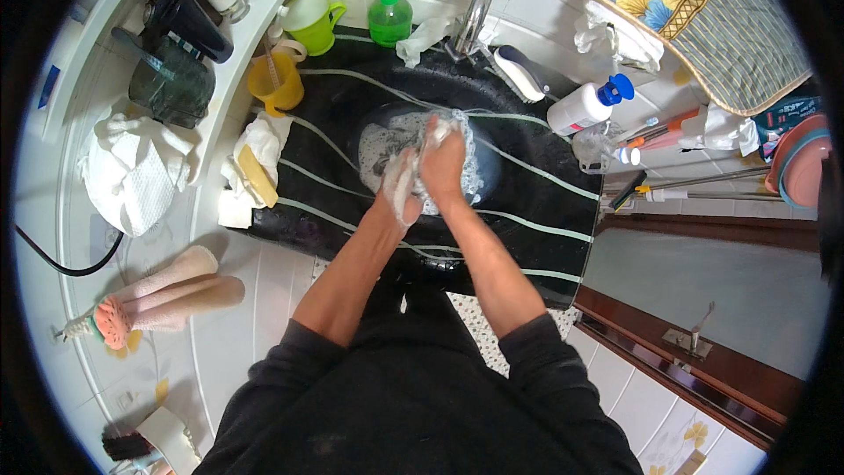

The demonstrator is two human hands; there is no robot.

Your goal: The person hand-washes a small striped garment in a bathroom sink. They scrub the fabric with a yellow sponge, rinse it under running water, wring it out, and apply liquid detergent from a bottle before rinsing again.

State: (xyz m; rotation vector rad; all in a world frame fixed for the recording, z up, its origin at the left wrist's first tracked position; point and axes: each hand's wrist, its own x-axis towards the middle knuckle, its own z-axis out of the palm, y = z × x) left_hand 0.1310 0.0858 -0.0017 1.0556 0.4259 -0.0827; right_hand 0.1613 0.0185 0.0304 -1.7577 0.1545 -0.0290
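Both my hands are over a black washbasin (527, 185) with pale wavy stripes, above soapy water (382, 138). My left hand (401, 188) is tilted on its side, with white suds along its palm and fingers. Close beside it on the right, my right hand (443, 158) is bent at the fingers, with thick white lather around the fingertips. Whether a small wet thing lies within the lather cannot be told. A frothy white mass (471, 158) lines the right side of the water, by my right hand. The chrome faucet (476, 13) stands behind the basin.
A green soap pump bottle (390, 16), a green cup (310, 23) and a yellow cup (277, 82) stand at the back left. A yellow soap bar (257, 175) rests on crumpled white cloth. Rightward are a scrub brush (519, 72) and a white bottle (583, 109).
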